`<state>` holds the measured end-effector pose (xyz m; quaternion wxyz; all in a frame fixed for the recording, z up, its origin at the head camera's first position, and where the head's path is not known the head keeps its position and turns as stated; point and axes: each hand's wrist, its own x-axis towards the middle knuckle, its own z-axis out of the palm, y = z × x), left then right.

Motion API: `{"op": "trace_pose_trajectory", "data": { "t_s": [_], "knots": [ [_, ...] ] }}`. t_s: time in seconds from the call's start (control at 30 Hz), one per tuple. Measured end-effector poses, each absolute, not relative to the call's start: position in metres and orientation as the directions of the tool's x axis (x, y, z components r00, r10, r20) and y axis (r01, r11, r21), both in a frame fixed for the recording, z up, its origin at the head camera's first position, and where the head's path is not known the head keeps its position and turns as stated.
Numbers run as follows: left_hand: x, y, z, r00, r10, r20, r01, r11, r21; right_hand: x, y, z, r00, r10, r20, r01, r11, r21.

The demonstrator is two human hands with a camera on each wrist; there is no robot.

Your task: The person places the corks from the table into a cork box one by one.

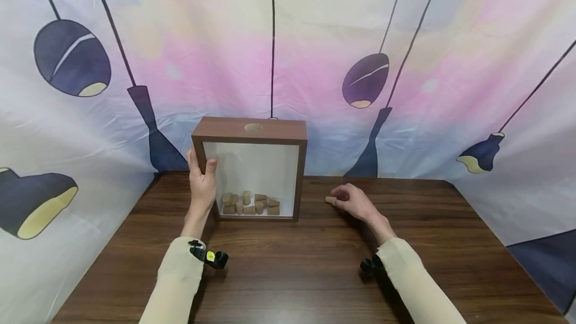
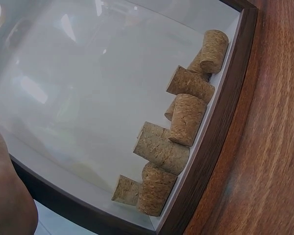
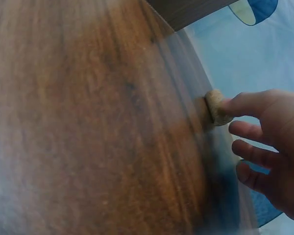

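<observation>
A brown wooden-framed box (image 1: 249,128) with a clear front and a round hole in its top stands upright on the table. Several corks (image 2: 187,120) lie heaped along its bottom inside. My left hand (image 1: 202,184) grips the box by its left side, thumb over the front edge of the frame and the other fingers mostly hidden behind. To the right of the box, my right hand (image 1: 357,204) pinches a single cork (image 3: 217,107) low over the tabletop, the thumb on its end and the remaining fingers loosely bent.
The dark wood-grain table (image 1: 288,269) reaches back to a hanging cloth (image 1: 315,54) printed with lamps, close behind the box. Cloth also rises along the left and right sides. Each wrist carries a small black camera (image 1: 220,260).
</observation>
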<state>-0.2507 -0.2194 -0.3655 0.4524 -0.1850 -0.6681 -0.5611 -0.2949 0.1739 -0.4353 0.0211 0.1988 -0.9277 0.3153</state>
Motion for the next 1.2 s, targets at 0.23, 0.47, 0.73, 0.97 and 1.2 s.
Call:
{"op": "trace_pose_trajectory", "data": {
  "t_s": [0.23, 0.47, 0.73, 0.97, 1.2],
  "knots": [
    [-0.25, -0.219, -0.367, -0.507, -0.238, 0.829, 0.772, 0.303, 0.559, -0.293, 0.173, -0.438, -0.936, -0.328, 0.13, -0.341, 0.749, -0.569],
    [-0.251, -0.219, -0.366, -0.486, -0.238, 0.841, 0.783, 0.309, 0.54, -0.29, 0.171, -0.429, -0.938, -0.31, 0.155, -0.34, 0.739, -0.581],
    [-0.249, -0.22, -0.365, -0.502, -0.249, 0.828, 0.771, 0.306, 0.559, -0.289, 0.17, -0.411, -0.916, -0.329, 0.231, -0.402, 0.725, -0.56],
    [-0.249, -0.22, -0.365, -0.52, -0.258, 0.815, 0.755, 0.308, 0.579, -0.287, 0.169, -0.391, -0.905, -0.331, 0.268, -0.426, 0.72, -0.548],
    [-0.249, -0.219, -0.364, -0.52, -0.26, 0.814, 0.752, 0.312, 0.58, -0.283, 0.165, -0.356, -0.866, -0.336, 0.37, -0.492, 0.702, -0.514]
  ]
}}
